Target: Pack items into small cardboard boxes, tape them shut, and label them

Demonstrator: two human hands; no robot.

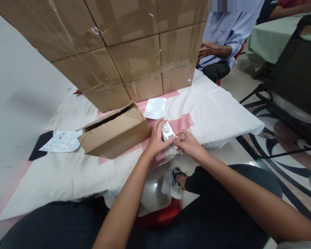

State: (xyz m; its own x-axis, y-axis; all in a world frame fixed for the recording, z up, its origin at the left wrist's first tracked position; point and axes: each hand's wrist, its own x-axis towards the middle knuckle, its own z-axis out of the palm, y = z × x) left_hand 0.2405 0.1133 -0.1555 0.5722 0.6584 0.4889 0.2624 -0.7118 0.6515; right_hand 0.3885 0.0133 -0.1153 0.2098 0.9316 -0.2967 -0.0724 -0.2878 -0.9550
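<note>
Near the table's front edge, my left hand (157,138) is wrapped round a small white box-like object (167,130) with a paler panel and a dark strip on its face. My right hand (186,142) is at that object's lower right corner, its fingers pinched together; whatever lies between them is too small to make out. A white sheet with rows of small printed outlines (155,108) lies just beyond the object. To the left of my left hand stands a brown cardboard box (116,133) with a dark opening along its top.
Taped cardboard boxes (134,52) are stacked at the back of the cloth-covered table (217,107). Another printed sheet (63,141) overlaps a dark flat object (38,152) at left. A person in a light blue shirt (224,31) sits behind; a dark chair (295,72) stands right.
</note>
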